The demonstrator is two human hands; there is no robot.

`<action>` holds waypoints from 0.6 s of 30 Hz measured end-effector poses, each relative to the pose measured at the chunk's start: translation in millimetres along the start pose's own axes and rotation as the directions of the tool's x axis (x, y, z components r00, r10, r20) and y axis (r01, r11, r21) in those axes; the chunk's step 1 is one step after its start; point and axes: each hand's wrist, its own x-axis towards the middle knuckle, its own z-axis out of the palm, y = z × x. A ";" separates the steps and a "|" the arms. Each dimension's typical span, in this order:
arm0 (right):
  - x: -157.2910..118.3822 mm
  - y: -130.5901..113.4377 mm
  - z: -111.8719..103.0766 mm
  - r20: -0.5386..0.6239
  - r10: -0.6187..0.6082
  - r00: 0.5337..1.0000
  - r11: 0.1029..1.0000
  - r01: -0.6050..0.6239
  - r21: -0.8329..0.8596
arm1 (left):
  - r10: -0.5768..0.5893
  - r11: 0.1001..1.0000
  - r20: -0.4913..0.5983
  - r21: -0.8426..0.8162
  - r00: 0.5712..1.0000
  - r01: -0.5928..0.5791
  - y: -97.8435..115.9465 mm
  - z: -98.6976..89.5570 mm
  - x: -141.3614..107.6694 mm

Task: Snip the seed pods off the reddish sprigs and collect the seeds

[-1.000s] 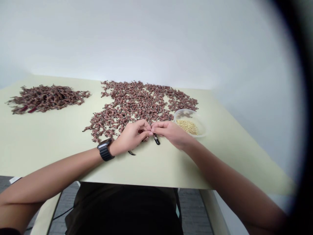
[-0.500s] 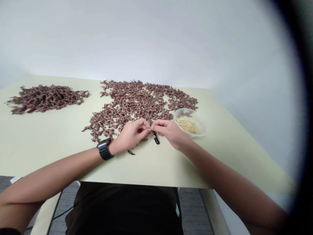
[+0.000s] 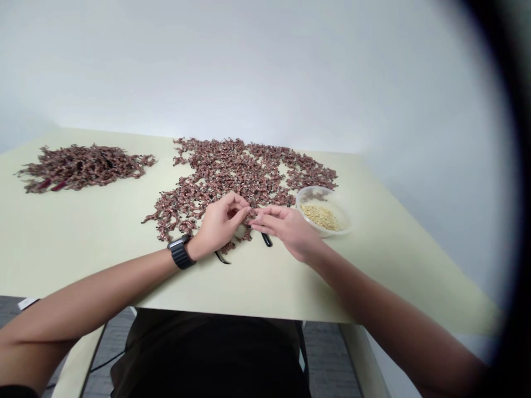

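My left hand (image 3: 220, 224), with a dark watch (image 3: 180, 251) on its wrist, pinches at the near edge of a spread of small reddish-brown pieces (image 3: 232, 166). What sits between its fingertips is too small to make out. Fingertip to fingertip with it, my right hand (image 3: 289, 228) has its thumb and fingers pressed together, their content hidden. Below the right fingers shows the end of a black-handled tool (image 3: 266, 240) on the table. A thin dark curved piece (image 3: 223, 258) lies under the left hand.
Close to my right hand stands a clear round tub (image 3: 346, 232) with small yellow-gold bits (image 3: 320, 215). A second heap of brown pieces (image 3: 91, 163), with dark red handles in it, lies at the left. The pale table (image 3: 249, 293) meets a wall behind.
Both hands have shifted slightly, the left one up and to the left. The right fingers have straightened and now cover more of the black-handled tool.
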 end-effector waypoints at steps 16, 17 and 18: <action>5.8 2.6 -2.8 -0.037 0.006 0.999 0.993 -0.002 0.117 | 0.131 0.966 0.090 0.211 0.987 -0.147 8.8 -6.2 -2.4; 6.0 2.2 -3.0 -0.043 0.004 0.999 0.994 0.001 0.110 | 0.125 0.968 0.098 0.206 0.987 -0.144 8.7 -6.2 -2.3; 6.2 1.8 -3.3 -0.050 0.001 0.999 0.995 0.004 0.102 | 0.122 0.969 0.105 0.202 0.987 -0.142 8.8 -6.3 -2.3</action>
